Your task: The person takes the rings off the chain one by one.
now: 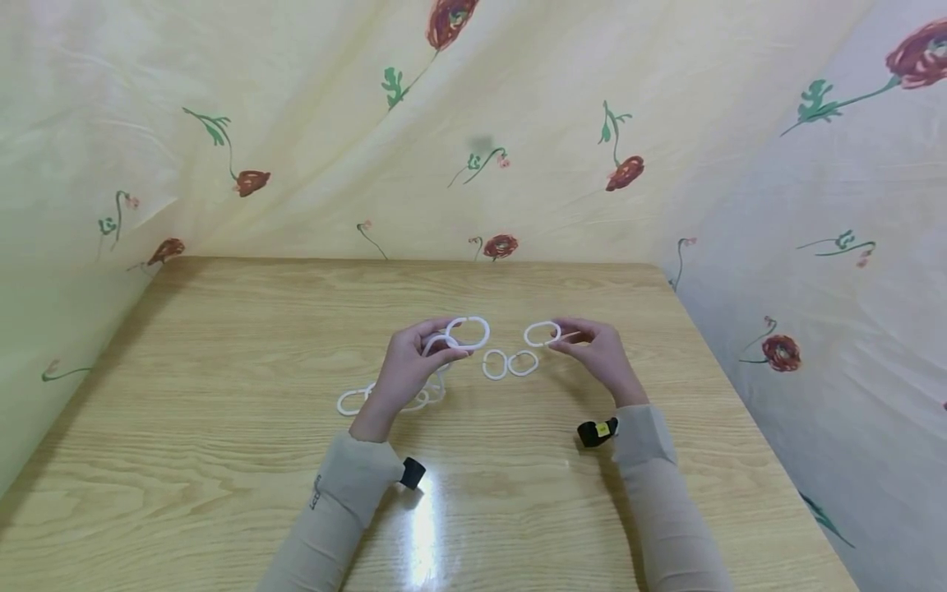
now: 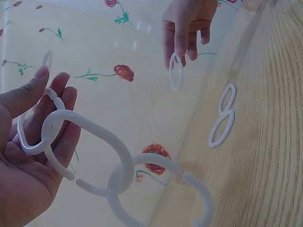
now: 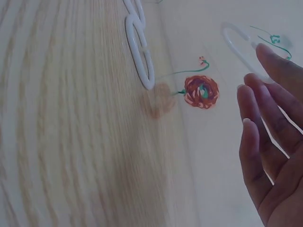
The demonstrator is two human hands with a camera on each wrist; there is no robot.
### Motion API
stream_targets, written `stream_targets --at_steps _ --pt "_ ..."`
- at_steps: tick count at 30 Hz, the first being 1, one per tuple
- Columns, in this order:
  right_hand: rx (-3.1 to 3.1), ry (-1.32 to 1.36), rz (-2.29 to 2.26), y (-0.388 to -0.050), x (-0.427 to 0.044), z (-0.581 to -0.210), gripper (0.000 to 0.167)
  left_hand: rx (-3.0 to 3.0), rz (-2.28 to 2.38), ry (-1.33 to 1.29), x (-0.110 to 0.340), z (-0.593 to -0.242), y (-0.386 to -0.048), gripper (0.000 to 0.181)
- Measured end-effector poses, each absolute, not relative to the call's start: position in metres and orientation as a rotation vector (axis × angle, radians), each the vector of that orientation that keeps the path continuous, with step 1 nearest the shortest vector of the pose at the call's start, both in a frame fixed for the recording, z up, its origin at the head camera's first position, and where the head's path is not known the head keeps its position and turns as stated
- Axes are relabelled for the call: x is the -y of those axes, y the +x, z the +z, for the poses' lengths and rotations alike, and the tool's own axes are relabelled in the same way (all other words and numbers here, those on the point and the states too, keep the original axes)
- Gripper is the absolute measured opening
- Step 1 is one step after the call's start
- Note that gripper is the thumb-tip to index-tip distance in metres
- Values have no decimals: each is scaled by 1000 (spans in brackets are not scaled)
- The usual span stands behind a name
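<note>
My left hand (image 1: 403, 362) pinches a white plastic chain link (image 1: 488, 333) between thumb and fingers. From it hangs a chain of joined white links (image 2: 97, 130), whose far end (image 1: 340, 403) lies on the table, partly hidden behind the wrist. My right hand (image 1: 598, 352) holds a single oval link (image 1: 526, 335) by one end, thumb against fingertips, a short way right of the other hand. In the left wrist view, small gaps show in the sides of the hanging links. Two loose links (image 2: 222, 130) lie side by side on the table below and between the hands.
A light wood-grain table (image 1: 222, 477) spreads under both hands. Cloth with red flowers (image 1: 325, 148) hangs behind the back edge and at both sides. Black wrist devices (image 1: 596, 432) sit at both cuffs, and light glares on the tabletop near the front.
</note>
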State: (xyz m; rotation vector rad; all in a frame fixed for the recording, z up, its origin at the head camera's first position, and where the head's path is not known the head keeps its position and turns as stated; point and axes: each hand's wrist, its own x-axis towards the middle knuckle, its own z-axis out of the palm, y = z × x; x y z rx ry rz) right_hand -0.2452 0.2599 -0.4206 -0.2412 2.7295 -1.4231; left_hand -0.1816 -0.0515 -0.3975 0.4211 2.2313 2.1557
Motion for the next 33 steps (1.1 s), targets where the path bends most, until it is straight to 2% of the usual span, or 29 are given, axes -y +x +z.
stream_targets --at_steps 24,33 --pt "-2797 -283 -849 -251 -281 -427 38 -2259 2126 380 50 -398 -181 43" --pt "-2813 -446 -734 -252 -270 -429 30 -2262 2133 378 51 -396 -181 44"
